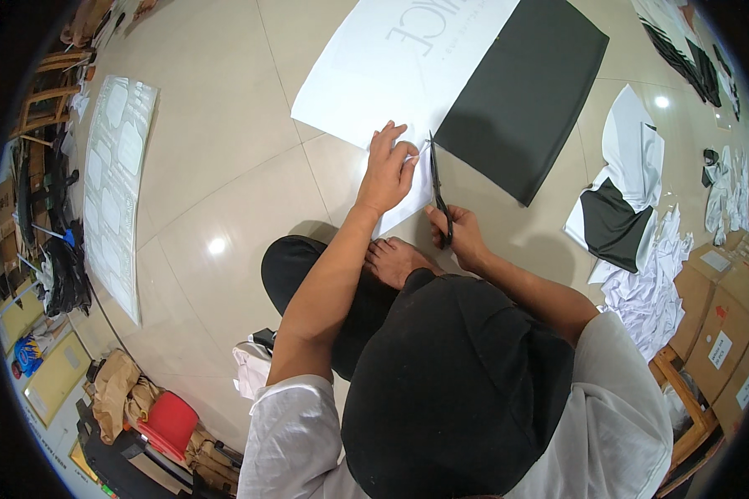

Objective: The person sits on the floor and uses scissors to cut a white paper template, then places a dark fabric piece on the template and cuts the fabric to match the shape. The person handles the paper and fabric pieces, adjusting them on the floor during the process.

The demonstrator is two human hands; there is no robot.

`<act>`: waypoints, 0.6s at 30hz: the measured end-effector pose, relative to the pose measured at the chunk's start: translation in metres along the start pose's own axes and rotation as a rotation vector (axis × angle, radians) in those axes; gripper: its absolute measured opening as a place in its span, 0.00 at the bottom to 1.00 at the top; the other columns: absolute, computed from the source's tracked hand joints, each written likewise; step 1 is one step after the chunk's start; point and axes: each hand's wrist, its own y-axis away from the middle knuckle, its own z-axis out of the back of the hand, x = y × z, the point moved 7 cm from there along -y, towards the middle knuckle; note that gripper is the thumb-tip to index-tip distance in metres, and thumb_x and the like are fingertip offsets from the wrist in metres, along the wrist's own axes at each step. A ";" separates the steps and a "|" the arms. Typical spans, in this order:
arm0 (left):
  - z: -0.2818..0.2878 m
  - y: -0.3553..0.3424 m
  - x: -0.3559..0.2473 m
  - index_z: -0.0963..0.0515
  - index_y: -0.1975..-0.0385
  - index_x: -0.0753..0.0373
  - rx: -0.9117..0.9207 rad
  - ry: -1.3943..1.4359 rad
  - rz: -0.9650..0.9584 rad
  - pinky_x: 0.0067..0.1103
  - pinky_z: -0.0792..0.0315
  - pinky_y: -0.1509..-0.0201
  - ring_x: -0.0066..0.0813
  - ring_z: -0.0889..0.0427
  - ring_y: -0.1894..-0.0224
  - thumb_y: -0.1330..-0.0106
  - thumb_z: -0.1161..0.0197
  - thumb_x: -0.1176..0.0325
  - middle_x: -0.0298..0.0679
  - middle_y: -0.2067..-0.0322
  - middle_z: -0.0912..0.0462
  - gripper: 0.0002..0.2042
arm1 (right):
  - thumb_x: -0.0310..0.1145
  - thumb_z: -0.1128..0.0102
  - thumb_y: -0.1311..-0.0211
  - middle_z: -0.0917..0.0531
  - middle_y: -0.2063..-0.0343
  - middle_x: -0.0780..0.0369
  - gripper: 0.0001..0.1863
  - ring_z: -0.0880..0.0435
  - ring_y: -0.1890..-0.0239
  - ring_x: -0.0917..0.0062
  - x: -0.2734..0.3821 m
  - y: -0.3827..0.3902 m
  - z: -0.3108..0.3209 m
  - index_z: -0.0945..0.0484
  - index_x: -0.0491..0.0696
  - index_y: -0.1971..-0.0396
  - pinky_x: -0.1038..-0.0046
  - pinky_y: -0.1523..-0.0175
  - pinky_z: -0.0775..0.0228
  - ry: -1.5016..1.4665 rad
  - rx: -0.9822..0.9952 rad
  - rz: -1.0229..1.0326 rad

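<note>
A large white sheet point(366, 75) with faint grey printing lies on the floor, a black panel point(524, 108) along its right side. Black-handled scissors point(438, 179) are gripped in my right hand point(462, 234), their blades pointing away from me at the boundary of white and black. My left hand point(388, 170) has its fingers bent on the white sheet just left of the blades, gripping it there. A narrower white flap point(408, 208) extends toward me between my hands, down to a bare foot point(395, 261).
A pale sheet with cut-out-like shapes point(116, 191) lies at left. To the right are a white-and-black cloth piece point(620, 183), a heap of white scraps point(647, 287) and cardboard boxes point(716, 320). A red chair part point(168, 424) stands at lower left.
</note>
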 end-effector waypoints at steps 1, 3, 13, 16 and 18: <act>0.000 0.000 0.000 0.20 0.56 0.59 -0.001 -0.007 0.002 0.57 0.46 0.18 0.63 0.37 0.22 0.29 0.36 0.73 0.54 0.32 0.28 0.05 | 0.48 0.22 0.33 0.20 0.78 0.66 0.22 0.22 0.79 0.82 -0.001 -0.002 -0.001 0.20 0.45 0.68 0.77 0.74 0.33 -0.004 0.002 -0.001; 0.000 0.000 0.000 0.20 0.56 0.59 -0.005 -0.013 0.003 0.57 0.47 0.18 0.63 0.36 0.22 0.29 0.35 0.73 0.54 0.32 0.27 0.05 | 0.49 0.22 0.33 0.20 0.78 0.66 0.22 0.22 0.79 0.82 -0.002 -0.005 -0.003 0.20 0.45 0.68 0.77 0.74 0.33 -0.011 0.005 -0.002; 0.002 0.001 -0.008 0.20 0.56 0.59 -0.024 -0.071 0.030 0.60 0.50 0.18 0.64 0.35 0.23 0.29 0.35 0.71 0.54 0.32 0.26 0.05 | 0.50 0.22 0.32 0.21 0.78 0.67 0.22 0.23 0.80 0.83 0.001 -0.007 -0.010 0.20 0.46 0.68 0.78 0.74 0.32 -0.038 -0.021 0.003; 0.002 0.001 -0.007 0.20 0.56 0.58 -0.028 -0.073 0.031 0.60 0.51 0.17 0.64 0.35 0.23 0.28 0.35 0.70 0.54 0.32 0.26 0.05 | 0.50 0.22 0.32 0.21 0.78 0.68 0.22 0.23 0.80 0.83 0.001 -0.008 -0.009 0.20 0.46 0.68 0.78 0.74 0.33 -0.043 -0.020 -0.005; 0.002 0.001 -0.006 0.19 0.56 0.58 -0.029 -0.066 0.032 0.60 0.52 0.17 0.64 0.35 0.23 0.28 0.35 0.70 0.54 0.32 0.26 0.05 | 0.50 0.23 0.32 0.21 0.78 0.68 0.22 0.24 0.80 0.84 0.001 -0.008 -0.011 0.20 0.47 0.68 0.78 0.74 0.34 -0.054 -0.018 -0.008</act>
